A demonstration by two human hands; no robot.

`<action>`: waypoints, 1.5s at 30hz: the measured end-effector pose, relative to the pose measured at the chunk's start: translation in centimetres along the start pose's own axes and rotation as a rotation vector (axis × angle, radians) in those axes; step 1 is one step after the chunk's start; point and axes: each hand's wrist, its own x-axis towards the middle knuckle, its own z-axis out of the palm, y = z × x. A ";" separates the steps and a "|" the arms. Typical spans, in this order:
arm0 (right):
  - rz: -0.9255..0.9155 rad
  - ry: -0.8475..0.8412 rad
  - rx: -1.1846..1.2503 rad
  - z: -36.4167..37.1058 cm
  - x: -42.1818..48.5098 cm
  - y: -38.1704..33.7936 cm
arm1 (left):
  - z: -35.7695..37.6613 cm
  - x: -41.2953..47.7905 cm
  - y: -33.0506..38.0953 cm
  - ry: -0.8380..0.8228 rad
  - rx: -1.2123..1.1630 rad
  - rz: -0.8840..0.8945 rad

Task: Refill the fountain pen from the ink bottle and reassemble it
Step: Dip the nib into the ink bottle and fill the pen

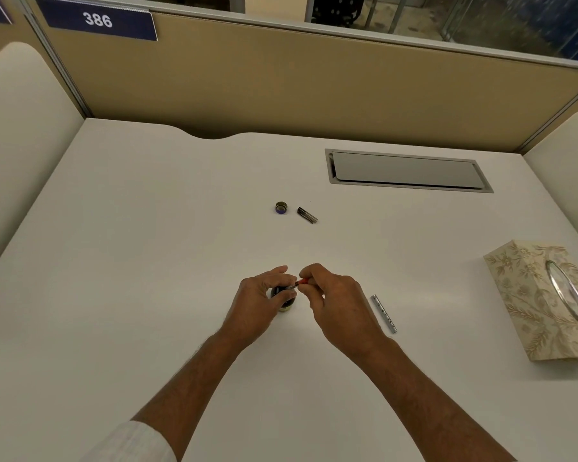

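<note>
My left hand (260, 301) wraps around a small dark ink bottle (285, 303) standing on the white desk (147, 295). My right hand (334, 301) pinches a small red pen part (301, 282), its metal tip pointing left at the bottle's mouth. The bottle's cap (281, 207) lies open side up farther back on the desk. Beside the cap lies a dark, short pen cap (307, 215). A slim silver pen barrel (383, 313) lies just right of my right hand.
A patterned tissue box (544, 298) sits at the right edge of the desk. A grey cable hatch (407, 170) is set into the desk at the back right. Tan partition walls enclose the desk on three sides.
</note>
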 end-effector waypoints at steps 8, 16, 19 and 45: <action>-0.022 0.025 -0.094 0.0 0.2 0.1 | 0.0 0.2 0.0 0.008 -0.003 0.013; -0.027 0.019 -0.058 -0.1 0.2 0.0 | 0.0 0.0 0.1 0.008 -0.019 -0.004; -0.013 0.031 -0.054 0.2 0.3 0.2 | 0.0 0.0 0.2 0.013 -0.007 0.010; 0.011 0.009 0.009 -0.7 0.4 0.1 | -0.1 0.2 0.7 -0.005 0.036 -0.019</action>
